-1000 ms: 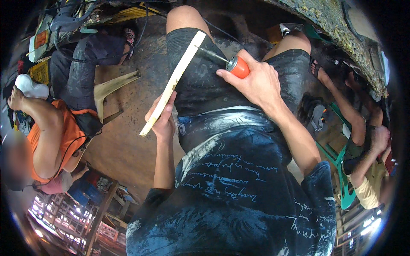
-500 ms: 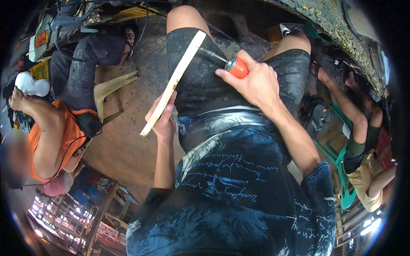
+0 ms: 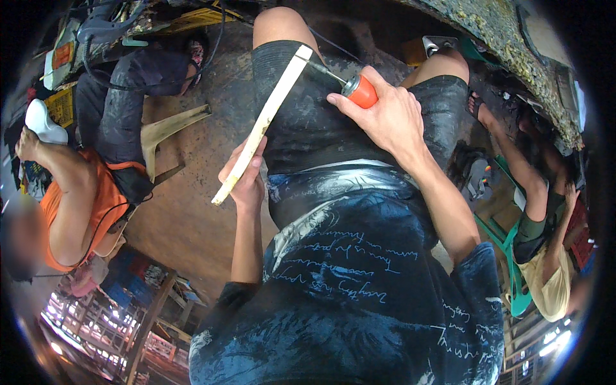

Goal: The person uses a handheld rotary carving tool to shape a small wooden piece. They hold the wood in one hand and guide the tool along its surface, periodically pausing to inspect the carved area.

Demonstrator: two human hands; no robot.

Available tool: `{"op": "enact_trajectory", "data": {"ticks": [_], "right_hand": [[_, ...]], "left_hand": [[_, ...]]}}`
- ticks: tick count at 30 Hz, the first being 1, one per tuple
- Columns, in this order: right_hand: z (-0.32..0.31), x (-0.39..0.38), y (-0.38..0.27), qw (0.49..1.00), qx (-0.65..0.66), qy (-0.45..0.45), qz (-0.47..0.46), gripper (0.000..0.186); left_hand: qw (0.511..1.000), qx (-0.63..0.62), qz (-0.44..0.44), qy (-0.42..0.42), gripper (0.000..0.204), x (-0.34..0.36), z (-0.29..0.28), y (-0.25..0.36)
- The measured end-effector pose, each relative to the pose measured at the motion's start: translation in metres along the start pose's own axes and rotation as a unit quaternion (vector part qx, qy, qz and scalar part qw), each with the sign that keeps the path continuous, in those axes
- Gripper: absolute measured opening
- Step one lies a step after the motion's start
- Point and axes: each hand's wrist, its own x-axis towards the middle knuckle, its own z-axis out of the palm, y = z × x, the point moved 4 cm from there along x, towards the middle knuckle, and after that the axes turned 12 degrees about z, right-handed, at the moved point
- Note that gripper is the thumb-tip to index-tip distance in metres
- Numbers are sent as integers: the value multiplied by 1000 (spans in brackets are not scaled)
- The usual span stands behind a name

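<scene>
A long, narrow, pale cream strip (image 3: 264,119) slants across in front of my dark shorts; whether it is wood or another material I cannot tell. My left hand (image 3: 245,172) is closed round its lower part, thumb against the side. In my right hand (image 3: 391,115) is an orange-handled tool (image 3: 361,93), with a metal collar and a thin metal shaft (image 3: 324,69). The shaft points left, its tip at the strip's right edge near the upper end. My right palm hides the back of the handle.
At left a person in an orange top (image 3: 90,212) holds a white rounded object (image 3: 45,122). A person in a tan top (image 3: 545,282) sits at right by a green chair (image 3: 510,250). A wooden stool leg (image 3: 170,128) and a rough, crusted edge (image 3: 513,54) are nearby.
My right hand has shifted slightly up and right, and the shaft's tip has moved up along the strip. The white object at left has tilted. The person at right has moved an arm.
</scene>
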Motion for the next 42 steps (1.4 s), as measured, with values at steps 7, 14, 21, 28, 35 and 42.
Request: {"op": "enact_trajectory", "data": {"ticks": [7,14,21,28,35,42], "right_hand": [[-2,-4,-5,1000,-11,-26,-11,69],[-3,-9,-7,999,-16,-24,-28,68],[4,-19,-10,998,7,-62,-32,65],[6,-24,-10,998,19,-47,-23,63],[2,-23,-12,999,16,-33,-19,65],[2,-23,-13,999,-5,-43,-10,66]], "left_hand": [[1000,9,4,-5,33,1,2,2],[1000,-11,-2,5,31,1,0,1],[1000,3,-4,4,31,-2,2,-1],[1000,8,0,9,30,-3,2,0],[1000,13,17,-4,33,-2,6,1],[993,89,66,-46,30,0,1,3]]}}
